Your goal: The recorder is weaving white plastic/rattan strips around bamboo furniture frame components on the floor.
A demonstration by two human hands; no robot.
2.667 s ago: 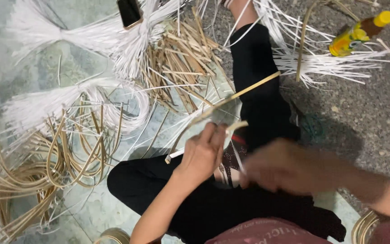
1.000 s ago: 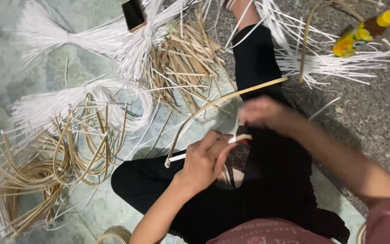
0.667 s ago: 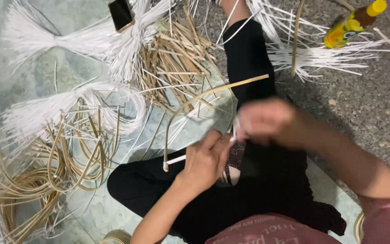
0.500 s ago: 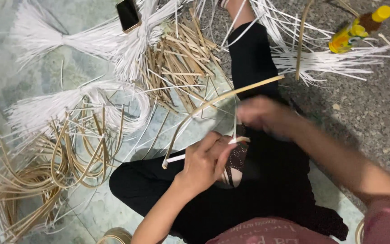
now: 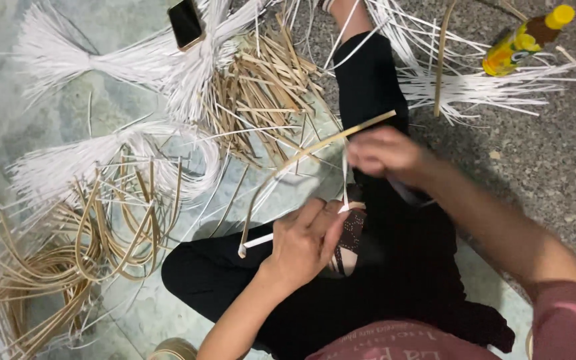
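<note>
Here, left hand [image 5: 305,240] clamped on bent cane strip [image 5: 281,170], right hand [image 5: 385,152] pinching white strand [image 5: 345,175].

The person wears loose black cloth trousers [image 5: 395,280] over both legs and a dusty-pink short-sleeved top [image 5: 568,320] with faint printing along its front. Both forearms are bare, and the left hand [image 5: 305,243] and right hand [image 5: 385,153] carry no gloves.
</note>
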